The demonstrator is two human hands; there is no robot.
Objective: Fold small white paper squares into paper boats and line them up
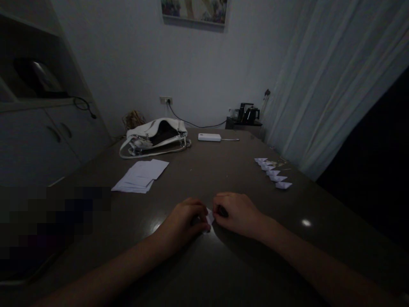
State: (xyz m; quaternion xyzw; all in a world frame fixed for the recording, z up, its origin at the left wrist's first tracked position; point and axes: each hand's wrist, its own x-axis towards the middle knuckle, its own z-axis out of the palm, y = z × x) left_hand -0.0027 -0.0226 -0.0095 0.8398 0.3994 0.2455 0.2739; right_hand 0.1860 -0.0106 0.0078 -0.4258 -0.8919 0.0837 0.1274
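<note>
On the dark table (223, 170) my left hand (185, 221) and my right hand (236, 212) meet near the front middle, both with fingers curled and pinched on a small piece of white paper (209, 218) between them. Most of that paper is hidden under my fingers. A loose stack of white paper sheets (140, 175) lies to the left, beyond my left hand. A row of several small folded paper shapes (273, 172) runs along the right side of the table, beyond my right hand.
A white handbag (155, 136) lies at the back left, and a white power bank (209, 137) with a cable sits behind the middle. A black kettle (247, 113) stands on a side stand. A curtain (319, 85) hangs at right, cabinets (41, 136) at left.
</note>
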